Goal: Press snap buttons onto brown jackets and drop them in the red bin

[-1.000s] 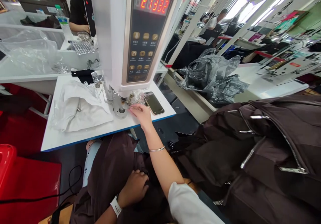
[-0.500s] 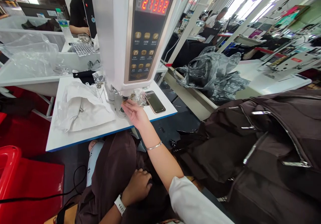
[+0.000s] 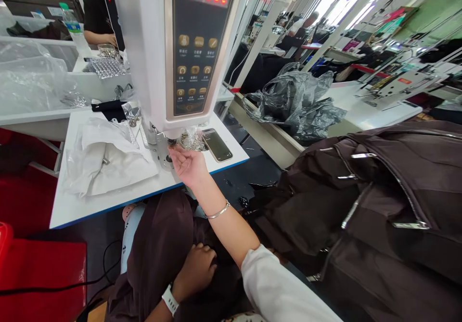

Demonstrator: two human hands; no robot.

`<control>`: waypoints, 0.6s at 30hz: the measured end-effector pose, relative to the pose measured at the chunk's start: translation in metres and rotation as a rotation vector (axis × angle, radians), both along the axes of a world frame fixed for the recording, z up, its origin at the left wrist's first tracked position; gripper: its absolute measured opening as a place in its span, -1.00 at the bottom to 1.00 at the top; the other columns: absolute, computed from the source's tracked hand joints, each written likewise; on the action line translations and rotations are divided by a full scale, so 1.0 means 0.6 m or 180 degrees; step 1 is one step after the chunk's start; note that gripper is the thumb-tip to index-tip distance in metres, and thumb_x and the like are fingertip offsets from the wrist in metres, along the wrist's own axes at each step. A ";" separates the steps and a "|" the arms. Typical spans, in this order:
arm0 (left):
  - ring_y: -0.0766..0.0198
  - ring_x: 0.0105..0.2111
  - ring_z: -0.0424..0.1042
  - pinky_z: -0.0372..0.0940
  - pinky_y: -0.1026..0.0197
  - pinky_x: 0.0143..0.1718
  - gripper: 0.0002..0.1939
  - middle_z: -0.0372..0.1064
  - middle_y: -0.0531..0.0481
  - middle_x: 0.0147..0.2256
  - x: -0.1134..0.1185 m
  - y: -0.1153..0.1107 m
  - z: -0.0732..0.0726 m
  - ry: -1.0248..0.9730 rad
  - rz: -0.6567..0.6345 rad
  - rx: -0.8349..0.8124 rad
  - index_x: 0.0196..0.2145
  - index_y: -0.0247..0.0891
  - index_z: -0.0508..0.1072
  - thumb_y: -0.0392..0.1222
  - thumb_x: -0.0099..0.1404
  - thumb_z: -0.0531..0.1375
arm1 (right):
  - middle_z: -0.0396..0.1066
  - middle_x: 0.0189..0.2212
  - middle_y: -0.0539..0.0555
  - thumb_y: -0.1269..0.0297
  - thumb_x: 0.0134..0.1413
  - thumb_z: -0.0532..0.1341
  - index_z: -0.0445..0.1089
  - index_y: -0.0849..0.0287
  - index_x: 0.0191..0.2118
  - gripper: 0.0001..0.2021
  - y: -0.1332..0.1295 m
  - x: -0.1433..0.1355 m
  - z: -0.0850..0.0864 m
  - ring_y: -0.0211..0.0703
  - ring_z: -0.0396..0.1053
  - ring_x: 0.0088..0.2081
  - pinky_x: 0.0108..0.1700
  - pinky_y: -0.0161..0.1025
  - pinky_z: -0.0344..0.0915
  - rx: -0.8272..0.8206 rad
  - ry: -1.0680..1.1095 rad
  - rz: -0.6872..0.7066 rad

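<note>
My right hand (image 3: 187, 164) reaches up to the white press machine (image 3: 151, 47), palm turned up, its fingertips pinched on a small metal snap right under the machine's punch and above the round lower die (image 3: 166, 159). A clear bag of metal snaps (image 3: 192, 139) lies just behind that hand. My left hand (image 3: 195, 269), a white watch on its wrist, is down on my lap with its fingers curled into the dark brown garment (image 3: 159, 245) there.
A phone (image 3: 217, 145) and a crumpled white plastic bag (image 3: 104, 161) lie on the white table (image 3: 108, 201). A pile of brown zippered jackets (image 3: 378, 201) fills the right. A grey plastic bag (image 3: 296, 100) sits beyond; a person in black (image 3: 94, 14) works at the back.
My right hand left the bag of snaps, moved left to the machine's punch and turned palm up. My left hand stayed on the garment. The view drifted slightly.
</note>
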State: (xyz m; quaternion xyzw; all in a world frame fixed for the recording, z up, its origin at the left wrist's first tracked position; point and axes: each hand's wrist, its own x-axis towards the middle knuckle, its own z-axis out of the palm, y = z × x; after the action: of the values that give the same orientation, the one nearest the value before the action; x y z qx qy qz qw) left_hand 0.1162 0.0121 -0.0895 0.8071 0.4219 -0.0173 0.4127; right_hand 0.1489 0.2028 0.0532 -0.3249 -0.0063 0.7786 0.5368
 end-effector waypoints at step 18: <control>0.11 -0.08 0.24 0.07 0.04 0.02 -0.73 0.34 -0.06 -0.14 0.015 0.034 -0.006 -0.0024 -0.0032 -0.0325 -0.17 -0.23 0.37 -0.24 0.18 0.00 | 0.45 -0.34 0.09 0.61 -0.19 -0.04 0.36 0.32 -0.31 -0.68 0.008 0.025 -0.016 -0.32 0.39 -0.42 -0.60 -0.54 0.24 0.0312 -0.0028 0.0746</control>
State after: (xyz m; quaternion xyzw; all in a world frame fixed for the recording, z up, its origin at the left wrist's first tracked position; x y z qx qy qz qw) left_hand 0.1252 0.0324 -0.0928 0.7871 0.4149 -0.0378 0.4549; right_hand 0.1637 0.2073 0.0437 -0.2986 -0.0845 0.8334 0.4573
